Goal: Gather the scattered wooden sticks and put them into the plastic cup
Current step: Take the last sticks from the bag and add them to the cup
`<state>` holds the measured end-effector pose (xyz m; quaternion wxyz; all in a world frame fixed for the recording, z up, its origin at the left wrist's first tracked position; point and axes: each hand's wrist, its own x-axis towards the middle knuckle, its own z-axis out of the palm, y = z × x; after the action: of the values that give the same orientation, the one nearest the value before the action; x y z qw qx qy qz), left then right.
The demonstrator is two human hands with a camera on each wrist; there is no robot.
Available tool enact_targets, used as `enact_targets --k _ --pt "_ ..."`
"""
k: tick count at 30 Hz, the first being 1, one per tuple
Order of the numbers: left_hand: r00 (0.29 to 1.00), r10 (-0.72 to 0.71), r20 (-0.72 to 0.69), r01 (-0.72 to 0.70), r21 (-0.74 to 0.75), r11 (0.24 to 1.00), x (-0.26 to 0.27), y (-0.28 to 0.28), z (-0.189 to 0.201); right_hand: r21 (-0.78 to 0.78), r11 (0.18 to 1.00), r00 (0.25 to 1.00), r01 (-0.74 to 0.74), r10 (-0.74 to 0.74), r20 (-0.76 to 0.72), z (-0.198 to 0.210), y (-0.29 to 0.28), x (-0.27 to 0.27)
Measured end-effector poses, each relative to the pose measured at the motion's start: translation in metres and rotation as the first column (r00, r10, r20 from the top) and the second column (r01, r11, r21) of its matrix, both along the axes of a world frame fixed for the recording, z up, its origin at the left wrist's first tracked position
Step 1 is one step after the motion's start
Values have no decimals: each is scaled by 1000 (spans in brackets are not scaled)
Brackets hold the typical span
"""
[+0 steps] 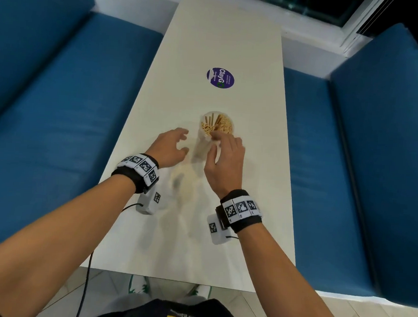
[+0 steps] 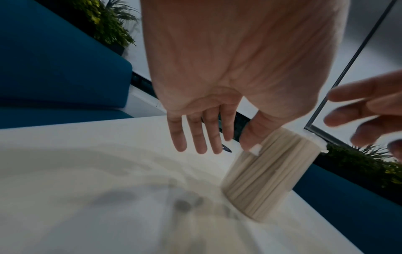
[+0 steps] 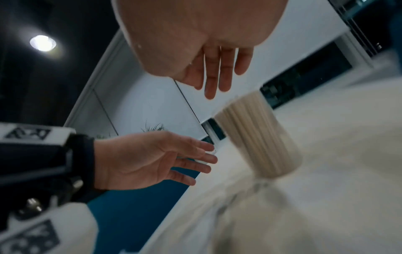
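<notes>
A clear plastic cup [image 1: 204,145] stands upright at the middle of the white table [image 1: 226,35], packed with wooden sticks [image 1: 217,125]. No loose sticks show on the tabletop. My left hand [image 1: 179,141] hovers just left of the cup with fingers spread and holds nothing. In the left wrist view its thumb [image 2: 252,137] lies close by the cup [image 2: 267,171]. My right hand [image 1: 214,142] reaches over the cup's near rim. In the right wrist view its fingers [image 3: 217,77] hang straight and empty above the cup [image 3: 259,135]. The wrist views are blurred.
A round purple sticker [image 1: 220,78] lies on the table beyond the cup. Blue cushioned benches [image 1: 58,98] [image 1: 352,143] run along both long sides. The table's near edge [image 1: 169,279] is close to my body. A glass wall stands at the far end.
</notes>
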<state>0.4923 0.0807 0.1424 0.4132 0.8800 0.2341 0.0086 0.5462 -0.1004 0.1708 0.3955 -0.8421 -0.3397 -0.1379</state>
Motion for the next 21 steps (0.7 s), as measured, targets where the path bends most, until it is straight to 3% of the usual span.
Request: enact_targets --k 2,4,7,9,13,16,21 --pt "998 54 36 -55 45 997 -22 7 -7 -21 999 968 -42 35 -248 -11 4 -21" --pt "994 104 36 -106 93 990 -45 14 -15 -185 978 880 -98 -1 -475 -29 14 -34" --pt "992 121 -20 -117 136 984 -78 18 -29 -492 832 799 -258 -103 -593 -47 30 -52" --pt "991 112 -73 -103 111 988 -98 18 -37 -560 758 767 -336 -124 -629 -55 36 -65" --pt "992 77 -97 -66 114 991 -128 10 -49 -507 791 742 -342 -103 -662 -67 37 -82" --pt "999 33 -43 -27 130 991 -140 2 -50 -435 866 731 -245 -129 -670 -65 31 -85" --pt "991 46 122 -47 10 999 -147 -10 -45 -221 974 700 -54 -121 -704 -42 23 -81"
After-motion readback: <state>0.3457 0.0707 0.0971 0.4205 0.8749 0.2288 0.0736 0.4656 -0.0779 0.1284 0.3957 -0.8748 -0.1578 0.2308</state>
